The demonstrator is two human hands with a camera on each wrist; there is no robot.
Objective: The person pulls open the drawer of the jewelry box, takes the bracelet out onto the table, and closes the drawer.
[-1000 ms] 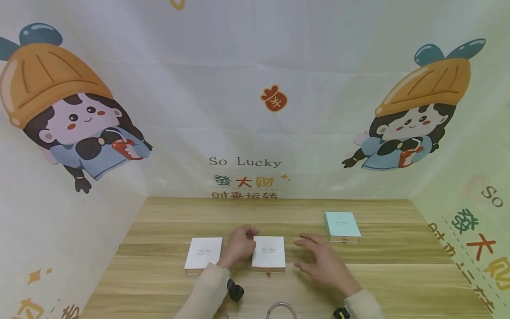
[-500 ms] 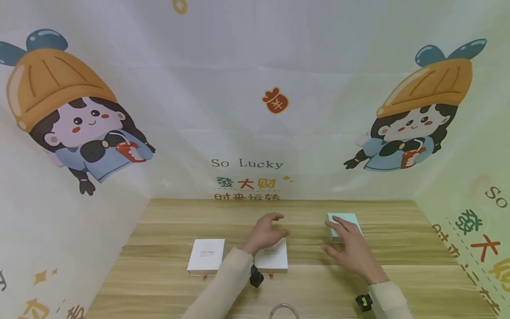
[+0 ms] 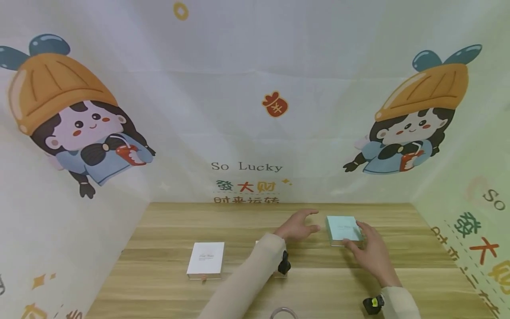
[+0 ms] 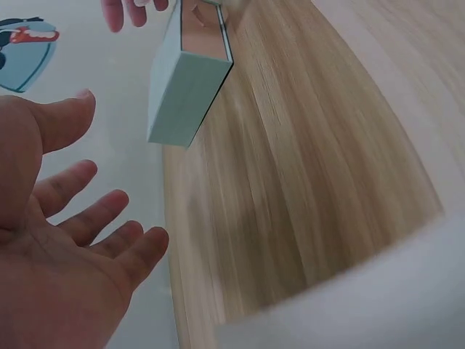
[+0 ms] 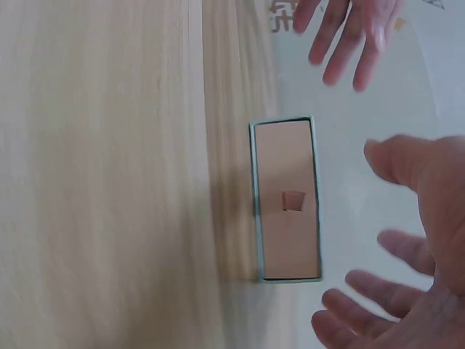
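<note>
A mint-green box (image 3: 343,229) lies flat at the back right of the table. Its front shows a pinkish-brown drawer end (image 5: 287,236) with a small pull tab (image 5: 293,201). Just left of the box is my left hand (image 3: 299,225), fingers extended and apart from it. My right hand (image 3: 370,250) hovers at the box's right front corner, thumb spread from the fingers; in the right wrist view a gap shows between hand and box. A white box (image 3: 206,258) with small lettering lies at the left. My left sleeve mostly hides a second white box (image 3: 280,275).
Part of a clear ring-shaped thing (image 3: 283,311) shows at the bottom edge of the head view. Behind the wooden table (image 3: 318,288) and along its sides hangs a printed cloth (image 3: 318,155) with cartoon figures.
My left hand has left the middle white box and moved right, towards the mint box. My right hand has also moved right, passing over the mint box to its right side. The boxes stay put.
</note>
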